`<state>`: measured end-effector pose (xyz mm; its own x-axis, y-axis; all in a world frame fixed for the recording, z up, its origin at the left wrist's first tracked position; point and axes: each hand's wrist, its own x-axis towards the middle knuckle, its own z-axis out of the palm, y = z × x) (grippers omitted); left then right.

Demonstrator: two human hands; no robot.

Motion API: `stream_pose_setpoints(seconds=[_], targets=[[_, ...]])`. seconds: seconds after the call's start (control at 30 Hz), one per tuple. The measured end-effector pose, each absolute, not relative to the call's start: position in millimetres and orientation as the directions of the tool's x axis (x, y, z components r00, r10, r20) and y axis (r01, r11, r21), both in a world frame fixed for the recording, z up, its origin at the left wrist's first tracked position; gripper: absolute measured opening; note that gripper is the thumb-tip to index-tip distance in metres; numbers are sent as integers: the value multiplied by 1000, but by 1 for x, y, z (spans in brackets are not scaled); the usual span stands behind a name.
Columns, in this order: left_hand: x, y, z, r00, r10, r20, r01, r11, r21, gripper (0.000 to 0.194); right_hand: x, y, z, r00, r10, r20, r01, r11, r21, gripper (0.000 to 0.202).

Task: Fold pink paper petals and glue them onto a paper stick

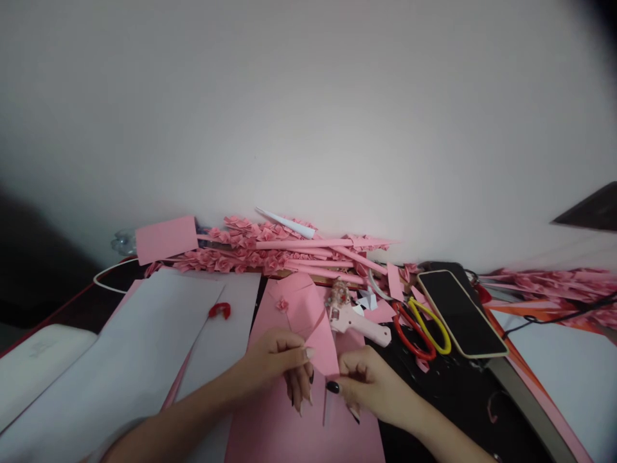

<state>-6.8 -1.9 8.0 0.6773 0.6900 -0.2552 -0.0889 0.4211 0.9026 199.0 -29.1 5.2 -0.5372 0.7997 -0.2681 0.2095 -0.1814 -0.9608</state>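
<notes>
Between my hands is a curved piece of pink paper (324, 344). My left hand (279, 361) pinches its left edge between thumb and fingers. At its lower right corner, my right hand (371, 386) grips it with the thumb and bent fingers. A thin pale stick (326, 408) shows below the paper, close to my right fingertips; whether they touch it I cannot tell. Under both hands lie pink sheets (303, 444). A small pink paper flower (282, 305) rests on the paper just beyond my left hand.
Beyond my right hand lie a pale pink glue gun (359, 321), scissors (431, 325) with red and yellow handles and a phone (463, 315). Pink paper flower stems (270, 247) are piled along the wall. White sheets (144, 334) cover the left side, with a red piece (220, 310) on them.
</notes>
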Motion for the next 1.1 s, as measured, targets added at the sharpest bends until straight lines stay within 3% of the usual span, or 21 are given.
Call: stream_pose_setpoints(seconds=[0.17, 0.37, 0.5, 1.1], targets=[[-5, -11, 15, 791, 537, -294, 6, 473, 881, 29, 198, -29, 10, -578, 789, -210, 87, -196, -977, 36], [-5, -16, 16, 834, 447, -323, 76, 486, 871, 29, 199, -29, 5, -569, 789, -231, 120, -199, -973, 44], [-6, -15, 11, 864, 375, -337, 122, 494, 861, 33, 198, -26, 5, -530, 814, -238, 61, -244, -968, 35], [-6, -16, 20, 883, 266, -388, 208, 520, 829, 27, 198, -26, 3, -510, 820, -262, -77, -346, -935, 39]])
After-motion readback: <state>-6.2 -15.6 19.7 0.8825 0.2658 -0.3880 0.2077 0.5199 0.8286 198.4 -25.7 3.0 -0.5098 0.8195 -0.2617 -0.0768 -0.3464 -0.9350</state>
